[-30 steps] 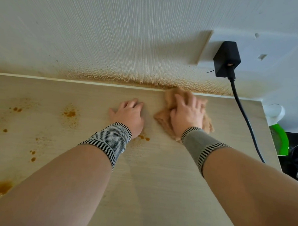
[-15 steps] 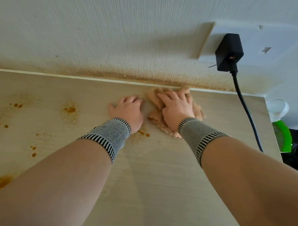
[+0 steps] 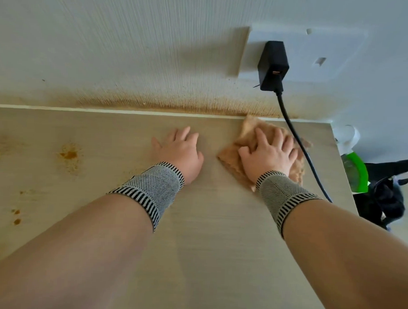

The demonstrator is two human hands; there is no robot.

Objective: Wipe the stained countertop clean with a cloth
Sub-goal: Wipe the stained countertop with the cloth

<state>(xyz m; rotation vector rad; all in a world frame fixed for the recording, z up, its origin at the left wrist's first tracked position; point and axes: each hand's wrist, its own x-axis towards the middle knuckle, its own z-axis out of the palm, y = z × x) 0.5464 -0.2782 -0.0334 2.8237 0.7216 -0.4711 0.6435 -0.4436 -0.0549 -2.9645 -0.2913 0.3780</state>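
Observation:
A pale wood-grain countertop runs along a white wall. My right hand lies flat with spread fingers on a crumpled tan cloth, pressing it down near the back right corner. My left hand rests flat on the bare counter a little left of the cloth, fingers straight. Orange-brown stains mark the counter's left part, with smaller spots nearer the front left. A brown splatter band runs along the foot of the wall.
A black charger is plugged into the wall, and its black cable crosses the counter just right of the cloth. Past the counter's right edge stand a white and green object and a dark bag.
My right hand has slid the cloth to the right, away from my left hand and toward the cable. The small stain spots near my left wrist are gone. The left hand stays planted.

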